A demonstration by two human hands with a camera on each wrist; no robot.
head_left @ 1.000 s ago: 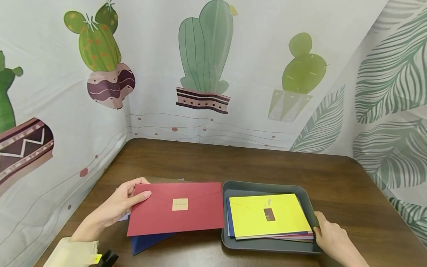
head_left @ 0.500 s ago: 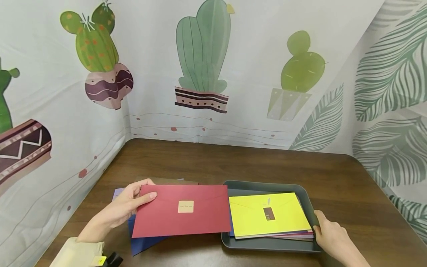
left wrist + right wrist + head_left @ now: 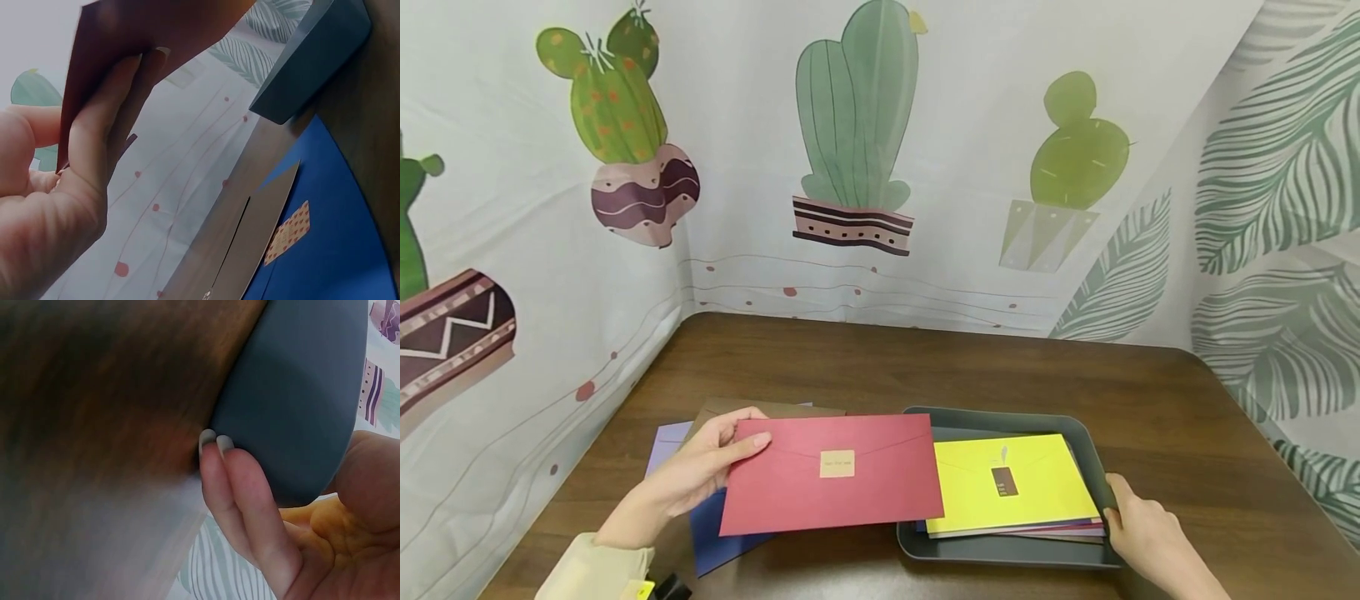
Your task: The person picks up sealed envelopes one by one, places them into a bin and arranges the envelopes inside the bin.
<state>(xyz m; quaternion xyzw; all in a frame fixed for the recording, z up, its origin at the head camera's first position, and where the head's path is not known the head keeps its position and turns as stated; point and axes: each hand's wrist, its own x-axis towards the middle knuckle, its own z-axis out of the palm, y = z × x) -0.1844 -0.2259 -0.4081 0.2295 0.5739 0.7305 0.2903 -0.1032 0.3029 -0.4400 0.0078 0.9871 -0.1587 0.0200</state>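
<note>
My left hand (image 3: 707,462) pinches a red envelope (image 3: 880,500) by its left end, thumb on the front and fingers behind. The envelope, with a beige sticker, is raised above the table, its right end overlapping a dark grey tray (image 3: 1000,553). In the left wrist view its underside (image 3: 156,28) looks dark, with fingers spread against it. Inside the tray lies a stack topped by a yellow envelope (image 3: 1048,483) with a brown label. My right hand (image 3: 1153,529) grips the tray's right side; in the right wrist view the fingertips press its outer wall (image 3: 287,394) and the thumb is at the rim.
Under and behind the left hand lie a blue envelope (image 3: 718,533), a brown envelope (image 3: 801,410) and a lavender one (image 3: 662,443), overlapping on the wooden table (image 3: 925,362). A cactus-printed cloth (image 3: 737,150) hangs along the table's back and left sides.
The left hand has carried the red envelope to the right, so it covers the tray's left edge and part of the yellow envelope. More of the lavender and brown envelopes shows. Right hand and tray stay put.
</note>
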